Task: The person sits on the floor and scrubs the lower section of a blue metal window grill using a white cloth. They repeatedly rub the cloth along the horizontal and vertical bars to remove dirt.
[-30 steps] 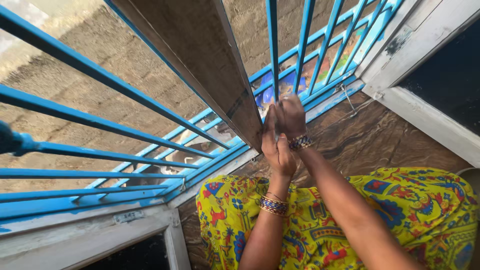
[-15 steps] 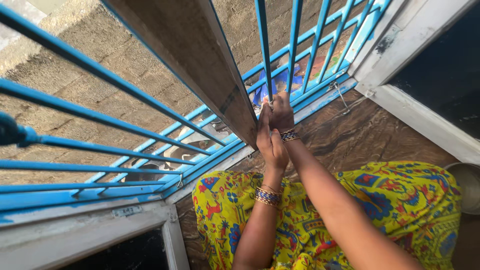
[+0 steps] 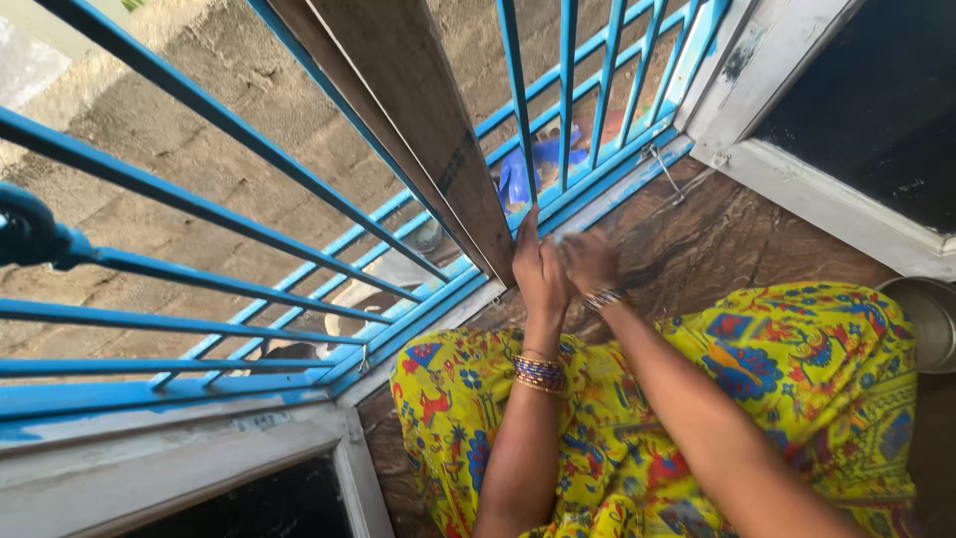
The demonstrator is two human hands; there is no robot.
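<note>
My left hand (image 3: 541, 271) grasps a blue grille bar (image 3: 518, 110); my right hand (image 3: 591, 261), blurred, grip unclear, beside a brown plank (image 3: 418, 110).

Supporting surface: a brown, mottled stone ledge (image 3: 732, 244) running along the foot of the blue metal grille (image 3: 588, 189). The surface looks worn, with darker streaks. A person sits directly on it, the lap covered in yellow patterned cloth (image 3: 797, 399). A round metal vessel (image 3: 921, 319) stands on the ledge at the right edge, partly out of view. A thin wire hook (image 3: 665, 171) lies on it by the grille's bottom rail.
</note>
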